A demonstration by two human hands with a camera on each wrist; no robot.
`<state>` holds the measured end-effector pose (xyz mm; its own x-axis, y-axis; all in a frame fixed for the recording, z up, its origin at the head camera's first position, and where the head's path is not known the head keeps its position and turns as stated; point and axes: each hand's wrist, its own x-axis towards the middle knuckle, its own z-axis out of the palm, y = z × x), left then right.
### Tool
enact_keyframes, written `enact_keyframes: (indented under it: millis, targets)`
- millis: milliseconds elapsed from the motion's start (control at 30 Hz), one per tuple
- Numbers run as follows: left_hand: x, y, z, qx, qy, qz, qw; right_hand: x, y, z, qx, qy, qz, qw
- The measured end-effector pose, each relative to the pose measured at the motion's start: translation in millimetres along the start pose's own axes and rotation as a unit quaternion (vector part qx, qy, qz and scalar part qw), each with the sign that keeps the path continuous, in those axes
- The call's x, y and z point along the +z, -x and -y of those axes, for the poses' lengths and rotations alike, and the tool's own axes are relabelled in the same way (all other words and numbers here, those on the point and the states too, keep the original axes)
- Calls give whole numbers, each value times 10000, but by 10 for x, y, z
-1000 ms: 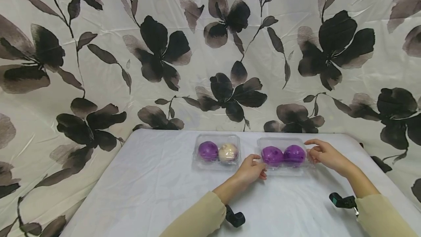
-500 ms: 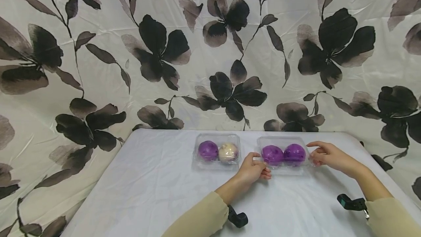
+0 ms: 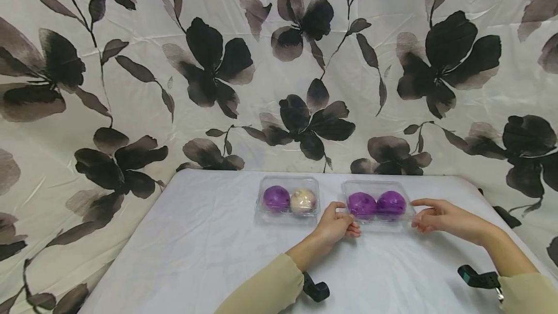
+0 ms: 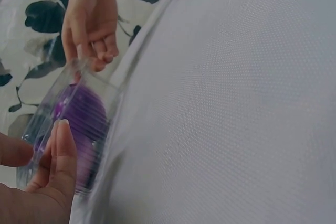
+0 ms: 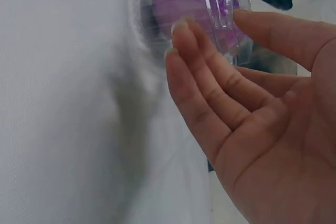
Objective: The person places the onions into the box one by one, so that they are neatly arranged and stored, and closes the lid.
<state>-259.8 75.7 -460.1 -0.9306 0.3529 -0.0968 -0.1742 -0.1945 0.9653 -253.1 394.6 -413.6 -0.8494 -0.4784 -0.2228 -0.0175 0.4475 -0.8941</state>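
A clear plastic box (image 3: pixel 378 226) with two round purple items (image 3: pixel 362 205) inside stands toward the right of the table. My left hand (image 3: pixel 335 227) is at its near left corner, thumb and fingers pinching the plastic edge, as the left wrist view shows. Just off the box's right end is my right hand (image 3: pixel 449 219), with its fingers loosely bent and nothing held. In the right wrist view those fingers (image 5: pixel 197 98) overlap the box (image 5: pixel 220 3); whether any touches it I cannot tell.
Left of the held box stands a second clear plastic box (image 3: pixel 266 219), with one purple round item (image 3: pixel 276 199) and one cream-coloured one (image 3: pixel 302 201). Both are on a white-covered table (image 3: pixel 196 256). Behind it hangs a floral curtain (image 3: pixel 261 76).
My right hand has drawn back to the right and slightly nearer, away from the box's right end. My left hand has shifted slightly right at its corner. Both boxes stay put.
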Motion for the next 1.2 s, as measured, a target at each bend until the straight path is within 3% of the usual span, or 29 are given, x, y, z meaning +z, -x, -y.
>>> enact_keyframes:
  millis: [200, 633, 867, 1200]
  targets:
    - [5, 13, 6, -38, -87, -34, 9999, -14, -16, -62, -212, -427, 205, 9987]
    - [25, 13, 12, -19, -29, -125, 9999, -1, -13, -42, -39, -876, 150, 9960]
    - [27, 25, 10, -56, -29, -119, 9999, 4, -7, -73, -84, -1597, 316, 9866]
    - [28, 36, -6, -84, -64, -140, 9998, -27, -30, -154, -170, -2057, 473, 9773]
